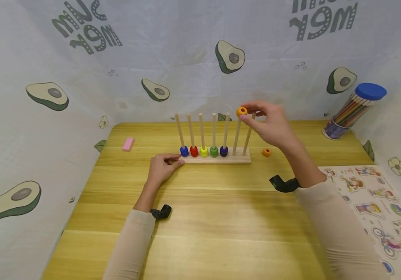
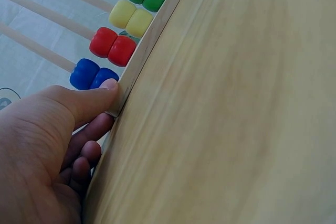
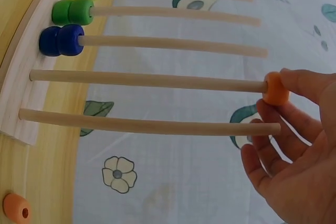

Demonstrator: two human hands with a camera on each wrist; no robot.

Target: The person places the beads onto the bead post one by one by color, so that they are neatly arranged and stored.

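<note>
A wooden peg rack [image 1: 218,160] with several upright rods stands on the table. Five rods carry beads at the base: blue [image 1: 184,151], red [image 1: 194,151], yellow [image 1: 204,151], green [image 1: 214,151] and dark blue [image 1: 224,151]. My right hand [image 1: 272,123] pinches an orange bead [image 3: 276,88] between thumb and fingers at the tip of the sixth rod [image 3: 152,80]. Beside it, the last rod [image 3: 152,123] is bare. My left hand [image 1: 161,168] grips the left end of the rack's base, thumb on the front edge near the blue beads [image 2: 86,74].
Another orange bead [image 1: 267,152] lies right of the rack. At the left is a pink eraser [image 1: 128,144]. A blue-lidded tub of pencils [image 1: 352,111] stands at the back right, and a sticker sheet [image 1: 372,194] lies at the right. A printed cloth hangs behind the table.
</note>
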